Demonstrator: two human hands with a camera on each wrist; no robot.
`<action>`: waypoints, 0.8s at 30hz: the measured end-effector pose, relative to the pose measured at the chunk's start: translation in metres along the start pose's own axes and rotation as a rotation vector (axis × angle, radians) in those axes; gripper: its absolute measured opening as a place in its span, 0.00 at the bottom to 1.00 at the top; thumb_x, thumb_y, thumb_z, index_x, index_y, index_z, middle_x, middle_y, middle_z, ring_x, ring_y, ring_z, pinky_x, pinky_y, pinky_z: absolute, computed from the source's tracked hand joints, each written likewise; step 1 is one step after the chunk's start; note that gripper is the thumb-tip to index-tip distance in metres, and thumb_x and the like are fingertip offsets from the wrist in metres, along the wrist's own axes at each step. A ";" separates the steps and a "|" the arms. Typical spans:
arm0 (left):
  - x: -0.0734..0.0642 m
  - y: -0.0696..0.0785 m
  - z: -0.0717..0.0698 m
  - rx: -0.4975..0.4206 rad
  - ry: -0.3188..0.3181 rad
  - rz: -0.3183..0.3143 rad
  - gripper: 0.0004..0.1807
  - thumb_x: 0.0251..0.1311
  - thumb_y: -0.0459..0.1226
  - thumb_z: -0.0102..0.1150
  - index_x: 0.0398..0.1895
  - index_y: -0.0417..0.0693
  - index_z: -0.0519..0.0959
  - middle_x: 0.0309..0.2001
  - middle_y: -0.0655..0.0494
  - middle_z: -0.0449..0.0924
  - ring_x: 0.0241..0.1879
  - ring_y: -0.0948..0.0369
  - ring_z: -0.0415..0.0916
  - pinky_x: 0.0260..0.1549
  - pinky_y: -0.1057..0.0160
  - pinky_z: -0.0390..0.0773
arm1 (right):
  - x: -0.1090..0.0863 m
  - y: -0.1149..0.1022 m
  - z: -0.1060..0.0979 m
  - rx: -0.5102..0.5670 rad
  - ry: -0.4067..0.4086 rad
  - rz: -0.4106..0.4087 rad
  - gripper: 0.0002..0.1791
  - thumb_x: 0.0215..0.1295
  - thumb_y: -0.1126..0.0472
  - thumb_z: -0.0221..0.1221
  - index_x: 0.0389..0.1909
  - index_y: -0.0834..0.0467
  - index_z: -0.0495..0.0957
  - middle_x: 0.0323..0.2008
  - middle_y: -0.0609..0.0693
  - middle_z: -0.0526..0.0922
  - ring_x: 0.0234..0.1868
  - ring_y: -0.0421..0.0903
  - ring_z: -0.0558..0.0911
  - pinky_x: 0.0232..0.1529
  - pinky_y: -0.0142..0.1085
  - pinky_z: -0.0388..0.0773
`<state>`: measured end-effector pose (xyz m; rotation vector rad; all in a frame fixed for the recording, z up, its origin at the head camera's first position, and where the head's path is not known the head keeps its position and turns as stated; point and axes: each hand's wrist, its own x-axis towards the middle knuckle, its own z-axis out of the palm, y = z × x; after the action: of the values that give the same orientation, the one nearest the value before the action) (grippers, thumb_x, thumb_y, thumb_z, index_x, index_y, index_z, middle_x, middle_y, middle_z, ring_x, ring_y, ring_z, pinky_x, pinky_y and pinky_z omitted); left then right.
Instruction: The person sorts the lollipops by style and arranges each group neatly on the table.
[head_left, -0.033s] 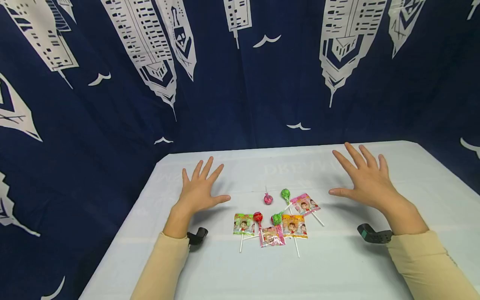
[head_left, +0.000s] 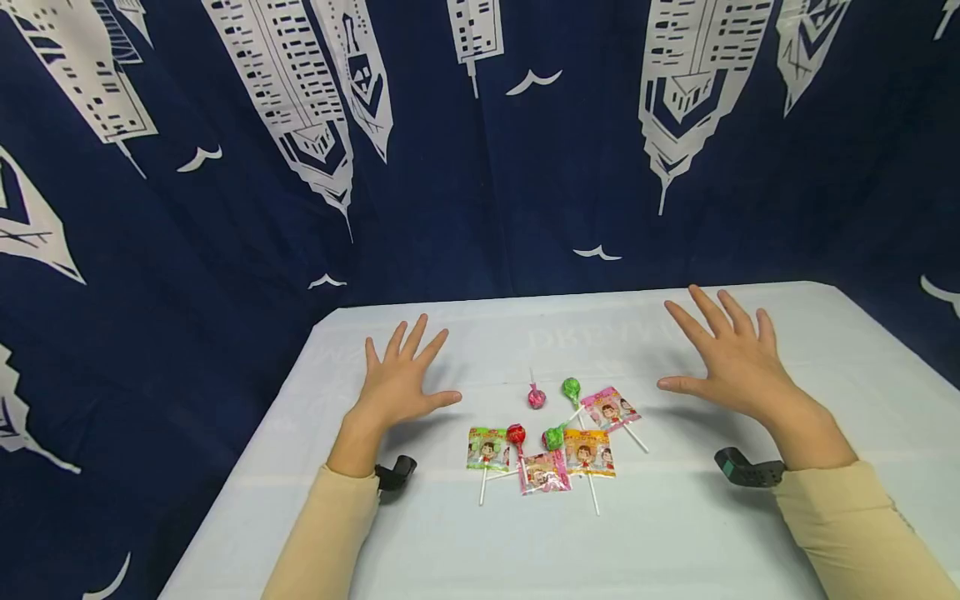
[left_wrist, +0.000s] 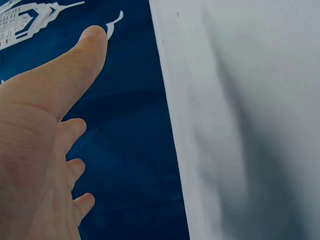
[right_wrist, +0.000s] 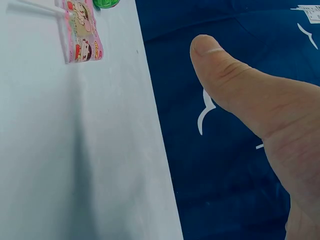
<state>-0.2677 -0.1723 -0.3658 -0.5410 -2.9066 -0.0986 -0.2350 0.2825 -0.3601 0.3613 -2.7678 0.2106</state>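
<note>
Both hands hover over the white table with fingers spread and nothing in them. My left hand (head_left: 397,387) is left of a group of lollipops, nearest the green-wrapped flat lollipop (head_left: 487,448) and the red ball lollipop (head_left: 515,434). To the right, my right hand (head_left: 738,362) is nearest the pink-wrapped flat lollipop (head_left: 610,407). Between the hands also lie a pink ball lollipop (head_left: 536,398), a green ball lollipop (head_left: 572,388), another green one (head_left: 552,438), an orange-wrapped flat lollipop (head_left: 589,452) and a second pink packet (head_left: 543,472). Each wrist view shows an extended thumb.
The white table (head_left: 450,550) has its far edge against a dark blue curtain (head_left: 480,208) printed with white buildings and birds. Black wrist cameras are strapped below the left hand and the right hand. Several lollipop sticks overlap in the group's middle.
</note>
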 end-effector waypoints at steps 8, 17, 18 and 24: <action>-0.001 0.000 -0.003 -0.005 -0.004 -0.006 0.54 0.53 0.70 0.59 0.80 0.66 0.51 0.83 0.54 0.34 0.81 0.44 0.36 0.68 0.23 0.33 | -0.001 -0.002 0.003 0.003 0.000 -0.021 0.62 0.47 0.35 0.72 0.79 0.48 0.50 0.80 0.59 0.42 0.77 0.69 0.42 0.67 0.76 0.33; -0.001 -0.004 -0.006 -0.015 -0.023 0.004 0.53 0.53 0.69 0.60 0.80 0.66 0.52 0.83 0.54 0.36 0.81 0.44 0.39 0.68 0.23 0.36 | -0.001 -0.005 0.007 0.040 -0.037 -0.047 0.60 0.48 0.38 0.73 0.78 0.49 0.51 0.79 0.60 0.45 0.76 0.70 0.46 0.67 0.76 0.35; -0.001 -0.004 -0.007 -0.021 -0.022 0.014 0.53 0.53 0.69 0.61 0.79 0.66 0.53 0.83 0.54 0.37 0.81 0.44 0.40 0.69 0.24 0.36 | -0.001 -0.006 0.007 0.045 -0.041 -0.052 0.60 0.49 0.38 0.73 0.78 0.48 0.51 0.80 0.60 0.46 0.76 0.70 0.46 0.67 0.76 0.36; 0.000 -0.004 -0.007 -0.101 -0.036 0.073 0.52 0.52 0.64 0.67 0.79 0.64 0.56 0.82 0.51 0.44 0.79 0.45 0.49 0.72 0.28 0.43 | 0.000 -0.010 0.010 0.087 -0.069 -0.098 0.57 0.50 0.38 0.72 0.77 0.49 0.54 0.78 0.61 0.51 0.73 0.72 0.53 0.66 0.74 0.45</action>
<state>-0.2676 -0.1770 -0.3589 -0.6722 -2.9252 -0.2283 -0.2355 0.2713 -0.3686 0.5348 -2.8060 0.3007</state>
